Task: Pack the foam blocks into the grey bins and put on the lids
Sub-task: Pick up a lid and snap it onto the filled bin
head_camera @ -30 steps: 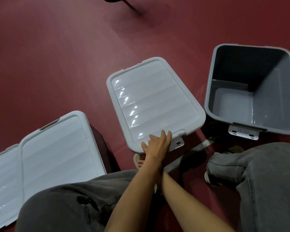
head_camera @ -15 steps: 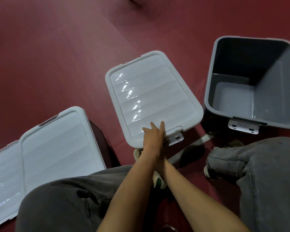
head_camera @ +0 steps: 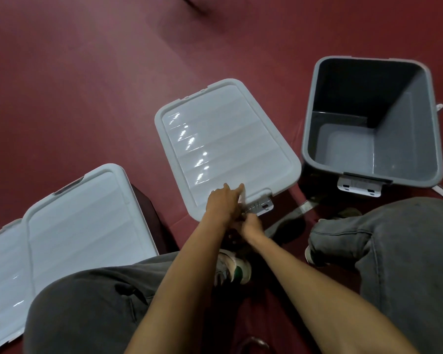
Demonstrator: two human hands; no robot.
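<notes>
One lid (head_camera: 225,139) lies under left hand (head_camera: 225,203), its latch (head_camera: 261,206) beside right hand (head_camera: 252,225).

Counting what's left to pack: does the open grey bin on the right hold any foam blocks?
No, the open grey bin shows only its bare floor and inner walls.

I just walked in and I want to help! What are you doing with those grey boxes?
A person crouches on the red floor and works on the middle lid. The left hand presses its fingers on the lid's near edge, and the right hand is just below, at the white latch; its fingers are hidden. To the right stands an open grey bin with nothing inside and no lid. Two more lids lie on the left. No foam blocks are in sight.
</notes>
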